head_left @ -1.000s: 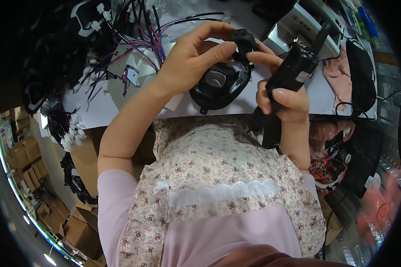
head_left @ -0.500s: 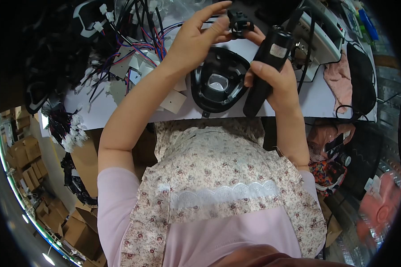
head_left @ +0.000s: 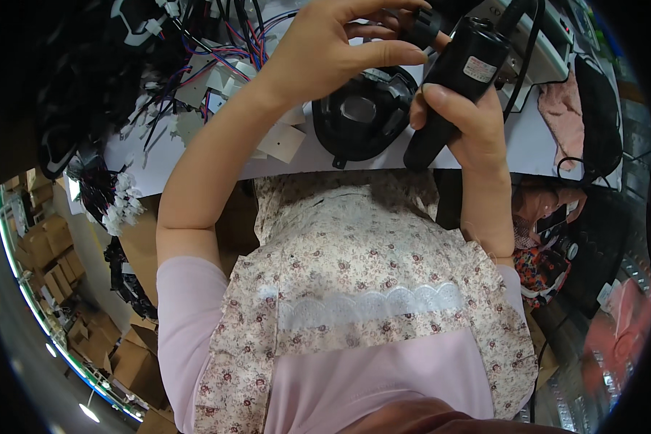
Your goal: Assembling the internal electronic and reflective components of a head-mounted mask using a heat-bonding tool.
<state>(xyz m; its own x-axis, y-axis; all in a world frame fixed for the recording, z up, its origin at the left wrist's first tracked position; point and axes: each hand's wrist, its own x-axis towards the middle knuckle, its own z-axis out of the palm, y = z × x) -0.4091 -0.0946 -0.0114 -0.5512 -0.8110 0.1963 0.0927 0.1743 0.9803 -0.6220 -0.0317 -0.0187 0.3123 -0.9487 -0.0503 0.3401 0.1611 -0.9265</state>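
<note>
My right hand (head_left: pixel 466 119) is wrapped around a black electric screwdriver (head_left: pixel 477 47), a thick cylinder with a pale label and a cord at its far end. A fingertip of that hand reaches past the tool to a small black plastic part (head_left: pixel 421 27). My left hand (head_left: pixel 333 54) has its thumb and fingers around the same part, just left of the tool; its fingertips are partly hidden. Below both hands, a black rounded plastic housing (head_left: pixel 362 116) with a recessed middle lies on the table, near its front edge.
Wires with white connectors (head_left: pixel 108 195) spread over the table's left side and hang off its edge. Flat pale pieces (head_left: pixel 282 142) lie beside the housing. A white boxy device (head_left: pixel 550 50), a pink cloth (head_left: pixel 559 108) and a black pouch (head_left: pixel 598 116) stand at the right.
My left hand has moved right, closing around the small black part. The screwdriver and my right hand have shifted slightly right and away from me. The housing appears slightly higher in view.
</note>
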